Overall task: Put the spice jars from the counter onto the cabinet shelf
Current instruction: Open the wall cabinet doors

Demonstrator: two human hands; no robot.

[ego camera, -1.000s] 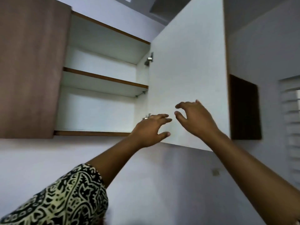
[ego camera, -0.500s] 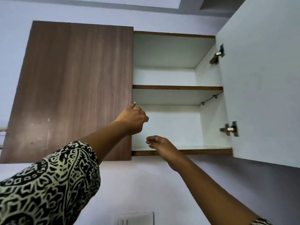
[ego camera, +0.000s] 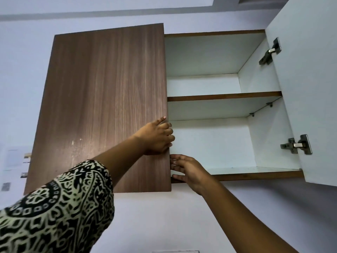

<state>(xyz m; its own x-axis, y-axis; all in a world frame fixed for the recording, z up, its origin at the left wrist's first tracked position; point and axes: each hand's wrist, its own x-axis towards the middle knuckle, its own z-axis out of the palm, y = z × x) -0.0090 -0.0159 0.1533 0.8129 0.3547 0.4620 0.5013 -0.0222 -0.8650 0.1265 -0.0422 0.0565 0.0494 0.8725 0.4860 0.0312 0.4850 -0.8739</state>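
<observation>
Both hands have risen: left hand (ego camera: 157,138) fingers curl around brown door (ego camera: 102,106) edge, right hand (ego camera: 189,172) spread just below.

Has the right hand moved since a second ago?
Yes. The right hand went from the open white door leftward to the edge of the brown door, by the bottom shelf.
</observation>
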